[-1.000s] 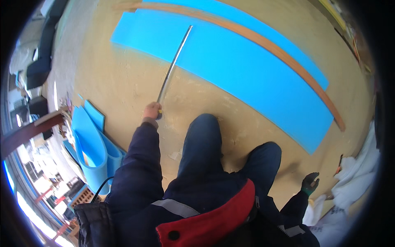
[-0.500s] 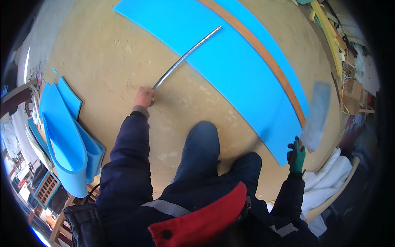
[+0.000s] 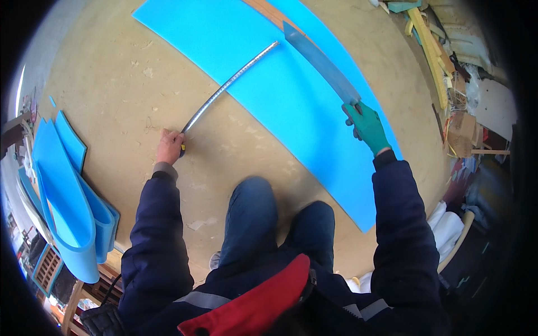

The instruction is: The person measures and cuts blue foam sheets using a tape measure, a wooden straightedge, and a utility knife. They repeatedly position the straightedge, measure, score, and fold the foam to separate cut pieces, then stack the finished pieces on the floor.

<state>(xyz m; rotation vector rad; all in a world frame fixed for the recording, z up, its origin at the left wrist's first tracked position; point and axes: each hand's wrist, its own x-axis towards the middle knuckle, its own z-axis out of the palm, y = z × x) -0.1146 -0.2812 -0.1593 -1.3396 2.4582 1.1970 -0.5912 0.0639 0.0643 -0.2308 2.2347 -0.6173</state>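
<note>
A large sheet of blue foam (image 3: 246, 101) lies across the table. With a bare left hand (image 3: 168, 147) I grip a tape measure (image 3: 182, 149); its silver blade (image 3: 216, 96) runs out over the near edge of the foam, and its tip lies on the sheet. My right hand (image 3: 370, 125), in a green glove, is closed round the handle end of a long, flat, grey-bladed knife (image 3: 322, 61). The knife's blade is over the foam, along a brown wooden strip (image 3: 268, 13) that it partly covers. Whether the knife touches the foam, I cannot tell.
Folded blue foam pieces (image 3: 73, 207) rest at the left edge of the tan tabletop (image 3: 123, 89). Yellow wood lengths (image 3: 428, 56) and a cardboard box (image 3: 462, 134) are heaped at the right. White cloth-like material (image 3: 445, 229) lies at the lower right.
My right hand has swung the knife up and left, from beside the foam's near right end to over the sheet. The left hand still holds the tape measure out on the foam.
</note>
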